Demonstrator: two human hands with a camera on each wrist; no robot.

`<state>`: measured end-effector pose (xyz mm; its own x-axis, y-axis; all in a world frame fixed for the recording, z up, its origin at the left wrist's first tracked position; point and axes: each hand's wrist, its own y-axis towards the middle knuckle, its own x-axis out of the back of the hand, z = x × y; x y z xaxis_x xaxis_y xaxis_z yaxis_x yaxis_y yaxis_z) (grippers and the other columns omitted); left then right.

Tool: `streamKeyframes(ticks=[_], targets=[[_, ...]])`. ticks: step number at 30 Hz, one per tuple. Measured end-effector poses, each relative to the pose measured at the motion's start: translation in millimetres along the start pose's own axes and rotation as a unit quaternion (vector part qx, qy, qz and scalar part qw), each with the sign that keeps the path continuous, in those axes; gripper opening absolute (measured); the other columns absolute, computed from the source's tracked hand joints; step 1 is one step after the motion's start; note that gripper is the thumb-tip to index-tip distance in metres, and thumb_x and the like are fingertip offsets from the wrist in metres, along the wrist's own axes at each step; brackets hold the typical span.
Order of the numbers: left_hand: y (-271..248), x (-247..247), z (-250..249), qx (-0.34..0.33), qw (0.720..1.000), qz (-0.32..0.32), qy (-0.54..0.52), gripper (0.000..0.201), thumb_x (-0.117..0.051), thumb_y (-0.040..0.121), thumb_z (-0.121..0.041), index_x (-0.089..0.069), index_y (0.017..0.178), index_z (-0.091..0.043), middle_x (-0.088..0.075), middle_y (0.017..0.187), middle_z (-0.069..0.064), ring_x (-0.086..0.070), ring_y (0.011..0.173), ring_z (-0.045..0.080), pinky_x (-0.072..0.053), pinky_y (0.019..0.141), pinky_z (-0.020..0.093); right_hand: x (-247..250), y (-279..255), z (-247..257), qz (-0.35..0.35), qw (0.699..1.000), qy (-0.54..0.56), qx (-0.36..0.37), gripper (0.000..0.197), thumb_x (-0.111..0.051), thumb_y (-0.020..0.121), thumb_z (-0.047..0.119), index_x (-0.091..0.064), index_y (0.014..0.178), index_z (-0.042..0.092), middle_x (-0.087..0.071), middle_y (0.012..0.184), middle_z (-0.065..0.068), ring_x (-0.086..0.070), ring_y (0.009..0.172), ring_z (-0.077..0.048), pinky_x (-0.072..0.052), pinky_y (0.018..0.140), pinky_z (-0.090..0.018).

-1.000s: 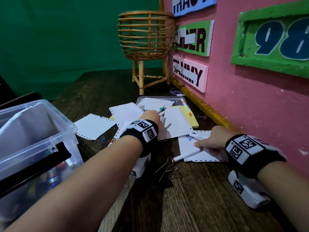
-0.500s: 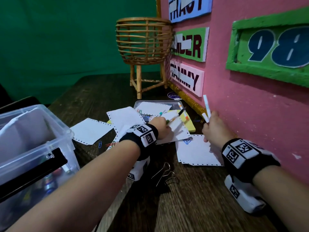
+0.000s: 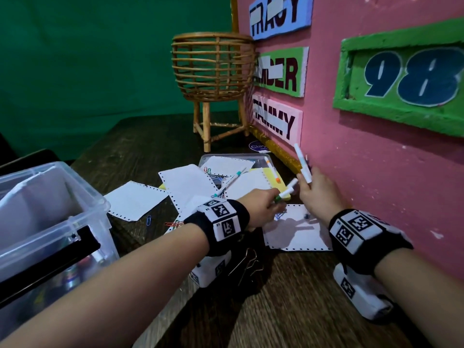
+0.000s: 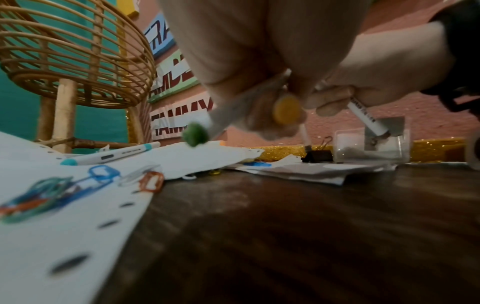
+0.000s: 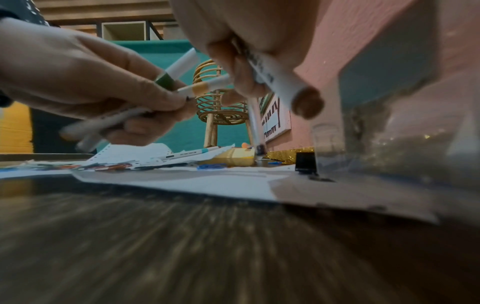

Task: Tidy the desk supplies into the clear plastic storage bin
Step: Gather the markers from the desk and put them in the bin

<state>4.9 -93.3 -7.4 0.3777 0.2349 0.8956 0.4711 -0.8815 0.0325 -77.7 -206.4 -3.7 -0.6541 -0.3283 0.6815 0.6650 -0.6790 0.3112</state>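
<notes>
The left hand (image 3: 261, 207) grasps two markers (image 5: 182, 82), and the right hand (image 3: 317, 194) grasps a white pen (image 3: 302, 163), both above the bench (image 3: 288, 310). The bin (image 3: 50, 222) sits at nine o'clock, with papers (image 3: 185, 182) at twelve.

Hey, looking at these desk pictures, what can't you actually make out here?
- Contents of the clear plastic storage bin: head view, cut off by the left edge and blurred behind its wall.
- How many markers the left hand holds: head view, its fingers cover them; the left wrist view is blurred.
- Print on the marker in the right hand: too small and blurred in every view.
- Small clear container by the wall: contents unclear.
</notes>
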Motion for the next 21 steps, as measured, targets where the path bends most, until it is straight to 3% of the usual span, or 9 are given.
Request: streamKeyframes(ticks=[3, 6, 7, 10, 13, 16, 17, 19, 21], targets=[[4, 5, 4, 0.038, 0.993, -0.102, -0.035, 0.031, -0.04, 0.099, -0.026, -0.056, 0.109, -0.001, -0.058, 0.107, 0.02, -0.056, 0.1, 0.032, -0.038, 0.076, 0.027, 1, -1, 2, 0.01, 0.999, 0.044, 0.021, 0.024, -0.043, 0.097, 0.023, -0.053, 0.109, 0.005, -0.067, 0.082, -0.006, -0.053, 0.058, -0.007, -0.033, 0.048, -0.019], [4, 7, 6, 0.043, 0.979, -0.184, -0.07, 0.038, -0.041, 0.098, -0.03, -0.063, 0.104, 0.0, -0.042, 0.097, 0.01, -0.047, 0.103, 0.026, -0.033, 0.086, 0.029, 2, -5, 4, 0.034, 0.994, 0.09, 0.054, 0.022, -0.049, 0.094, 0.025, -0.061, 0.098, 0.007, -0.067, 0.076, -0.005, -0.066, 0.072, -0.026, -0.05, 0.061, -0.029], [3, 8, 5, 0.041, 0.977, -0.194, -0.08, 0.039, -0.042, 0.098, -0.032, -0.065, 0.102, 0.0, -0.04, 0.093, 0.007, -0.046, 0.099, 0.024, -0.034, 0.084, 0.029, 3, -6, 5, 0.044, 0.992, 0.098, 0.068, 0.019, -0.051, 0.094, 0.025, -0.062, 0.089, 0.011, -0.066, 0.073, -0.005, -0.065, 0.07, -0.027, -0.051, 0.063, -0.034], [-1, 9, 0, 0.031, 0.976, -0.182, -0.12, 0.039, -0.043, 0.098, -0.035, -0.064, 0.096, -0.002, -0.049, 0.075, 0.003, -0.048, 0.078, 0.02, -0.036, 0.061, 0.023, 5, -9, 7, 0.076, 0.987, 0.11, 0.093, 0.026, -0.051, 0.093, 0.03, -0.052, 0.067, 0.028, -0.056, 0.061, 0.003, -0.054, 0.058, -0.018, -0.045, 0.061, -0.032], [-2, 9, -1, 0.01, 0.976, -0.185, -0.112, 0.029, -0.046, 0.097, -0.032, -0.059, 0.087, -0.007, -0.053, 0.074, 0.008, -0.048, 0.071, 0.021, -0.035, 0.056, 0.025, 4, -10, 8, 0.103, 0.984, 0.115, 0.084, 0.031, -0.051, 0.087, 0.05, -0.056, 0.069, 0.026, -0.055, 0.061, -0.004, -0.05, 0.059, -0.021, -0.047, 0.062, -0.041], [-3, 10, 0, -0.009, 0.976, -0.193, -0.096, 0.023, -0.052, 0.094, -0.023, -0.063, 0.088, -0.003, -0.057, 0.077, 0.012, -0.049, 0.069, 0.02, -0.038, 0.06, 0.024, 0, -10, 4, 0.145, 0.98, 0.12, 0.061, 0.072, -0.051, 0.057, 0.084, -0.068, 0.082, 0.019, -0.071, 0.081, -0.014, -0.064, 0.07, -0.032, -0.054, 0.073, -0.051], [-4, 11, 0, -0.013, 0.975, -0.196, -0.107, 0.023, -0.054, 0.093, -0.022, -0.065, 0.093, -0.002, -0.059, 0.078, 0.012, -0.05, 0.066, 0.018, -0.039, 0.058, 0.019, 1, -11, 5, 0.154, 0.979, 0.124, 0.053, 0.073, -0.059, 0.049, 0.083, -0.069, 0.084, 0.02, -0.072, 0.082, -0.012, -0.065, 0.073, -0.034, -0.054, 0.074, -0.051], [-6, 12, -1, -0.02, 0.971, -0.202, -0.123, 0.023, -0.057, 0.092, -0.022, -0.066, 0.095, -0.001, -0.063, 0.078, 0.013, -0.052, 0.063, 0.017, -0.044, 0.057, 0.016, 7, -15, 10, 0.17, 0.976, 0.124, 0.046, 0.055, -0.08, 0.045, 0.059, -0.068, 0.08, 0.018, -0.064, 0.066, -0.004, -0.055, 0.06, -0.028, -0.047, 0.059, -0.04], [-7, 13, -3, -0.028, 0.969, -0.205, -0.137, 0.024, -0.057, 0.091, -0.02, -0.065, 0.091, 0.003, -0.067, 0.077, 0.018, -0.056, 0.062, 0.022, -0.054, 0.063, 0.031, 10, -16, 11, 0.198, 0.973, 0.112, 0.036, 0.037, -0.089, 0.048, 0.031, -0.065, 0.069, 0.014, -0.052, 0.055, 0.002, -0.045, 0.053, -0.017, -0.037, 0.056, -0.031]])
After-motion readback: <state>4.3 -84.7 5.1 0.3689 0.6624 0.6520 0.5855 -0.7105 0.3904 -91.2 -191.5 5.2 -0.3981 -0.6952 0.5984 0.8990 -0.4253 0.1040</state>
